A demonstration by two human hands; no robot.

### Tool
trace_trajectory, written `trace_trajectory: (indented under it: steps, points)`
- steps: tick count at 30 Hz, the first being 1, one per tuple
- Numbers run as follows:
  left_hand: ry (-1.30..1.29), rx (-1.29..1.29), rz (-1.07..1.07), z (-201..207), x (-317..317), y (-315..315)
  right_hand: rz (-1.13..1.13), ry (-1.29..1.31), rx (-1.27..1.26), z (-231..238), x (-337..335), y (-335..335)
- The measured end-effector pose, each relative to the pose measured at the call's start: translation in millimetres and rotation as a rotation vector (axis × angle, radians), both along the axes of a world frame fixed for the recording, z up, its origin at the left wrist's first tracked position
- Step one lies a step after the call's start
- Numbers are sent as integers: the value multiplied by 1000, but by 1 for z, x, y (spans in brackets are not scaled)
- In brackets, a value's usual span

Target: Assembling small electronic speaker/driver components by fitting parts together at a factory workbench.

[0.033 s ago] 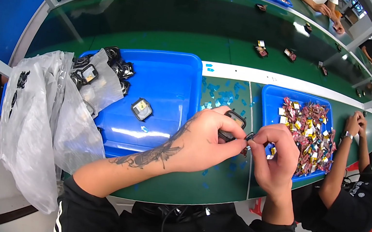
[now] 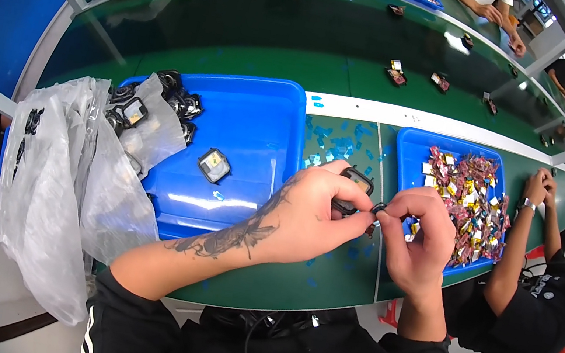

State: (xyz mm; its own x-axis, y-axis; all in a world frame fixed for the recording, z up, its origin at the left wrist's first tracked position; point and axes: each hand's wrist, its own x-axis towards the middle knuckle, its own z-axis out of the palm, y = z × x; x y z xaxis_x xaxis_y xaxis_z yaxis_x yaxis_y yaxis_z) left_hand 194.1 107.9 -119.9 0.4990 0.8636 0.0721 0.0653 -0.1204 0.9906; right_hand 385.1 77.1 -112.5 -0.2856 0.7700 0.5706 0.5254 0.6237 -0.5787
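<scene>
Pinching small black part (image 2: 355, 189) between both hands above green bench (image 2: 294, 283); left hand (image 2: 306, 214) closed round body; right hand (image 2: 418, 237) fingertips nipping its edge; likely light, rigid, fiddly; best held by sides.

Worn on the head, looking steeply down and forward over the left hand (image 2: 305, 218) and right hand (image 2: 416, 247), both close below the lens at picture centre. Beyond the hands, out across a green bench (image 2: 259, 45) to its far side. Fisheye: bench edges bent toward the rim. One view only, nothing shared.
</scene>
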Motion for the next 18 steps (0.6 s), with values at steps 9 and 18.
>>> trace_trajectory:
  steps: [9,18]
  points:
    - [97,190,5,4,3,-7,117,686,-619,3,2,-4]
    - [-2,31,14,6,3,-6,-5,520,-468,6,8,-5]
